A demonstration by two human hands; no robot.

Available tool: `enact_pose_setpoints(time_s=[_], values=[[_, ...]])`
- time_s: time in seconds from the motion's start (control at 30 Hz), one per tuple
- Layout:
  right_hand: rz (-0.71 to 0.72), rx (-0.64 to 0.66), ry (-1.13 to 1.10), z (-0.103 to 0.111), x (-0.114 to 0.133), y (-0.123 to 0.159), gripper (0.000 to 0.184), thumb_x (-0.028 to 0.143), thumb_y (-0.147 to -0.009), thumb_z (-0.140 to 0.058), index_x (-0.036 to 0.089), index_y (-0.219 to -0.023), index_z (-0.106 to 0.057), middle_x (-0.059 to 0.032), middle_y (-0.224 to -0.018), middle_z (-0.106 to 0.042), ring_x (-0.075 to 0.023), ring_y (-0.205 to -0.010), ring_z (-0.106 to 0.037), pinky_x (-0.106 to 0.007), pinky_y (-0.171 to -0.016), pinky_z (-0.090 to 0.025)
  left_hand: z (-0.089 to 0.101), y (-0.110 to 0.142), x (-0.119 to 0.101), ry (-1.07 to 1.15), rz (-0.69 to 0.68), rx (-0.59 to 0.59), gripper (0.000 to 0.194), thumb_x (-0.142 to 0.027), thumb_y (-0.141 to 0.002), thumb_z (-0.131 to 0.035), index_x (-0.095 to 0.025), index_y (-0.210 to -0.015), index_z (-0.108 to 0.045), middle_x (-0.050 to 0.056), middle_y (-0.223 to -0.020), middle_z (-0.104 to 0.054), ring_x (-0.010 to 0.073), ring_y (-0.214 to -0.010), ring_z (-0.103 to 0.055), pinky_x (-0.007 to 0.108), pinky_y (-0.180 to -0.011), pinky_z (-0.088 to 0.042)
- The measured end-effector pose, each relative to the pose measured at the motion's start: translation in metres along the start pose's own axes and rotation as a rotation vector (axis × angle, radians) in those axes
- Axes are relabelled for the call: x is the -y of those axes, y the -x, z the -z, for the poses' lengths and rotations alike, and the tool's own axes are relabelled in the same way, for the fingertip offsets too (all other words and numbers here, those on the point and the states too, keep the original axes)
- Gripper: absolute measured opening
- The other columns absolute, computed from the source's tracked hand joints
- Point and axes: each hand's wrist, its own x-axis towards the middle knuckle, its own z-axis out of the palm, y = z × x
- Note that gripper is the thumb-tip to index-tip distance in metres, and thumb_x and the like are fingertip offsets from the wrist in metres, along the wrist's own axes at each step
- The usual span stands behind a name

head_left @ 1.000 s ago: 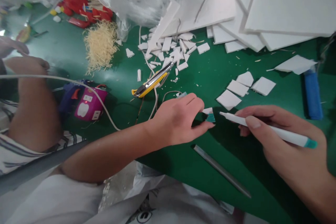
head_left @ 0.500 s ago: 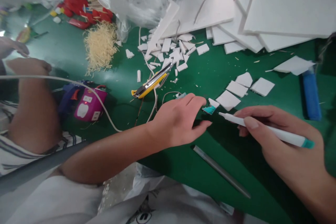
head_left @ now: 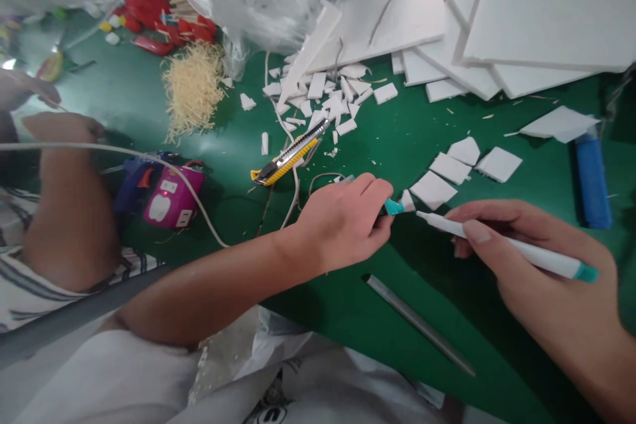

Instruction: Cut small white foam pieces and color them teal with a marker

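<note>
My left hand (head_left: 340,222) is closed, thumb and fingers pinching a small white foam piece (head_left: 396,207) whose visible face is coloured teal; part of it is hidden by the fingers. A white marker (head_left: 534,257) with a teal end lies in the grip of my right hand (head_left: 551,245), its tip pointing left, close to that piece. Just beyond, several cut white foam pieces (head_left: 433,190) rest on the green table (head_left: 358,338). A dark grey rod (head_left: 420,323) lies in front of my hands.
A yellow utility knife (head_left: 288,154) sits beside a heap of foam scraps (head_left: 332,96). White foam sheets (head_left: 546,6) are stacked at the back right. A blue object (head_left: 591,179) stands right. Left are a pink power socket (head_left: 173,195), a white cable (head_left: 196,199) and another person's arm (head_left: 74,205).
My left thumb and fingers have come together on the teal-coloured foam piece, which has turned slightly. My right hand and the marker have hardly moved.
</note>
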Motion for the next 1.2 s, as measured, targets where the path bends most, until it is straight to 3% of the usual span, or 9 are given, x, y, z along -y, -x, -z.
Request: enact_pose_setpoints(time_s=[0.17,0.43,0.6,0.9,1.07,1.2], values=[[0.008,0.017,0.021,0.0,0.0001,-0.001,0.015,0.04,-0.084,-0.068,0.027,-0.081,-0.074,0.0026,-0.062,-0.068,-0.011,-0.054,-0.061,-0.022,-0.047,-0.046,0.0016,0.0043,0.0058,0.081,-0.018,-0.021,0.035,-0.023,-0.087,-0.059,-0.017,-0.121,-0.057,0.0,-0.088,-0.065,0.0146,-0.073,-0.063,0.025,-0.061,-0.043],[0.007,0.021,0.016,-0.0008,-0.0002,0.0029,0.006,0.036,-0.082,-0.071,0.032,-0.082,-0.075,0.0042,-0.076,-0.073,-0.0112,-0.066,-0.066,-0.022,-0.058,-0.051,-0.0012,0.0032,0.009,0.108,-0.047,-0.05,0.015,-0.029,-0.093,-0.057,-0.019,-0.104,-0.063,-0.002,-0.081,-0.062,0.012,-0.067,-0.059,0.023,-0.059,-0.039],[-0.03,-0.001,-0.016,-0.0058,0.0035,0.0046,0.004,0.034,-0.082,-0.072,0.031,-0.082,-0.074,0.005,-0.083,-0.076,-0.011,-0.071,-0.068,-0.021,-0.064,-0.054,-0.0017,0.0031,0.0094,0.098,-0.075,-0.054,0.016,-0.027,-0.095,-0.055,-0.02,-0.106,-0.063,-0.002,-0.083,-0.062,0.0116,-0.068,-0.059,0.023,-0.059,-0.039],[-0.02,0.007,0.009,-0.0059,0.0027,0.0027,0.007,0.036,-0.082,-0.072,0.03,-0.084,-0.075,0.0038,-0.086,-0.077,-0.0123,-0.071,-0.069,-0.022,-0.062,-0.054,-0.0022,0.0034,0.0087,0.063,-0.088,-0.061,0.019,-0.024,-0.094,-0.05,-0.02,-0.108,-0.063,-0.001,-0.086,-0.064,0.0129,-0.07,-0.061,0.024,-0.06,-0.041],[-0.008,0.056,0.027,-0.006,0.0043,0.0042,0.01,0.036,-0.081,-0.07,0.029,-0.075,-0.073,0.0025,-0.076,-0.074,-0.014,-0.063,-0.066,-0.025,-0.053,-0.052,-0.0026,0.0021,0.0071,0.049,-0.074,-0.052,0.019,-0.025,-0.094,-0.051,-0.02,-0.108,-0.063,0.0,-0.087,-0.065,0.0134,-0.07,-0.061,0.025,-0.061,-0.042],[-0.031,0.018,0.004,-0.0063,0.0054,0.0046,0.007,0.035,-0.081,-0.071,0.029,-0.08,-0.074,0.0013,-0.081,-0.075,-0.0151,-0.067,-0.068,-0.026,-0.059,-0.055,-0.0017,0.0024,0.0071,0.049,-0.069,-0.032,0.019,-0.026,-0.094,-0.05,-0.021,-0.107,-0.062,0.0,-0.086,-0.064,0.0135,-0.07,-0.061,0.025,-0.061,-0.042]])
